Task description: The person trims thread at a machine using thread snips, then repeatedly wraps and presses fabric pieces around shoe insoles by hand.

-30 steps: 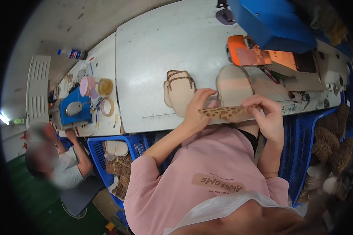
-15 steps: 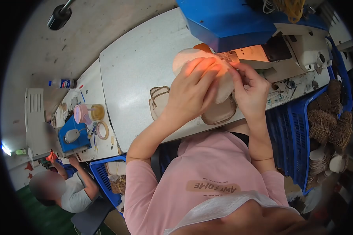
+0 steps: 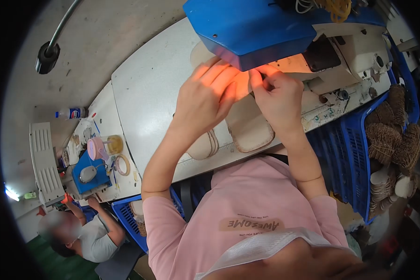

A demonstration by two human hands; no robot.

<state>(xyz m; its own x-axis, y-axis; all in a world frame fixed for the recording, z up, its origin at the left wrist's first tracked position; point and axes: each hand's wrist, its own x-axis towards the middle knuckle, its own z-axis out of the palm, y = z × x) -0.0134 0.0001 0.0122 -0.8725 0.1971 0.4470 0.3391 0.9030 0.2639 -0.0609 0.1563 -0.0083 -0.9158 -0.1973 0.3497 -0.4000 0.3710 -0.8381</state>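
Cannot fully make out the grip of the left hand or right hand, washed in orange glare at the blue housing. Can see only the far end of a pale sole, largely covered by left hand and housing. Cannot see all of the housing, cut off at the far edge, nor read the tiny lettering on the pink shirt.
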